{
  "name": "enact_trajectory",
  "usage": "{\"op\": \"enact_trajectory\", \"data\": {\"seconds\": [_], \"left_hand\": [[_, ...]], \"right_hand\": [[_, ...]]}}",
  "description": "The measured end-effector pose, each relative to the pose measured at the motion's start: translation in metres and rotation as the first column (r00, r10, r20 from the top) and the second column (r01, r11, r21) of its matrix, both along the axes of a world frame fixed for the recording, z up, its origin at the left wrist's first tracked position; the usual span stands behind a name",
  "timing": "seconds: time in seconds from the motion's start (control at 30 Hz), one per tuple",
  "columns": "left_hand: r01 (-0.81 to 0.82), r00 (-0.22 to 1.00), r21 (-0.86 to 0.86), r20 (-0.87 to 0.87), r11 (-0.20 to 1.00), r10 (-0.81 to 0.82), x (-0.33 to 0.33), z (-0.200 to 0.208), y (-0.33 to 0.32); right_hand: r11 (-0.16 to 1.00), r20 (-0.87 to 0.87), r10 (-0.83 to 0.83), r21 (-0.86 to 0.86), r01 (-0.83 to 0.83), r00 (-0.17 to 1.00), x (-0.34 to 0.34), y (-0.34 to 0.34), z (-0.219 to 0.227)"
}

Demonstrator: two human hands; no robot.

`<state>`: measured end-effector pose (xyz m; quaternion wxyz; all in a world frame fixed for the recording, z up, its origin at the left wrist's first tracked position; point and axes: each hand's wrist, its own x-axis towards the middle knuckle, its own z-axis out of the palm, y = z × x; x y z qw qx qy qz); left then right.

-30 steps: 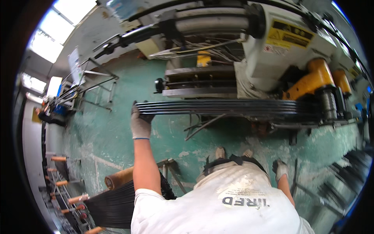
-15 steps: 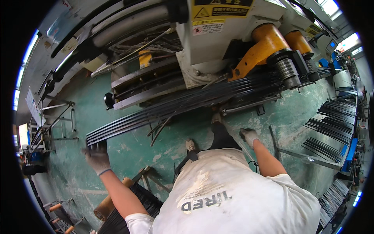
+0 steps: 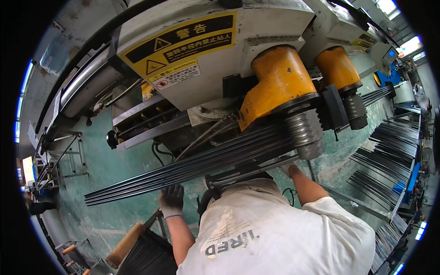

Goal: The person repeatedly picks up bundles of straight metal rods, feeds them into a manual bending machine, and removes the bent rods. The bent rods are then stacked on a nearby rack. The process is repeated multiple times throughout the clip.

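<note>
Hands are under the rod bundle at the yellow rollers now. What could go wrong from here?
The right hand sits close beside the grooved roller; it could likely be pinched there. The gloved left hand alone props the free end of the rod bundle, so rods might sag or slide off.

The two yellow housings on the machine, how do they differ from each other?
The nearer yellow housing looks larger and sits toward the middle of the machine; the farther yellow housing looks smaller and sits to its right. The nearer one is a paler yellow, the farther one more orange. The dark rods held by the left hand pass under the nearer one's ribbed roller. Both are rounded, with a grey ribbed roller below.
</note>
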<state>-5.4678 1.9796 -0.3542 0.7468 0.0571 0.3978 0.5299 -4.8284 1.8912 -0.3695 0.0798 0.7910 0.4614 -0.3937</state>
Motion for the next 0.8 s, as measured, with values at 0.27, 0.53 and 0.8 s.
{"op": "enact_trajectory", "data": {"seconds": [0.27,0.53,0.8], "left_hand": [[0.108,0.981,0.016,-0.167,0.994,-0.104,0.086,0.064,0.035],[0.179,0.975,-0.111,-0.114,0.978,-0.192,0.114,0.104,0.049],[0.159,0.985,0.069,-0.076,0.985,-0.154,0.111,0.137,0.044]], "right_hand": [[0.945,-0.070,-0.302,0.109,0.308,0.951,0.037,-0.024,0.019],[0.753,-0.164,-0.642,0.049,0.656,0.749,-0.015,-0.122,0.016],[0.549,-0.094,-0.804,0.261,0.794,0.587,-0.002,-0.186,0.044]]}}
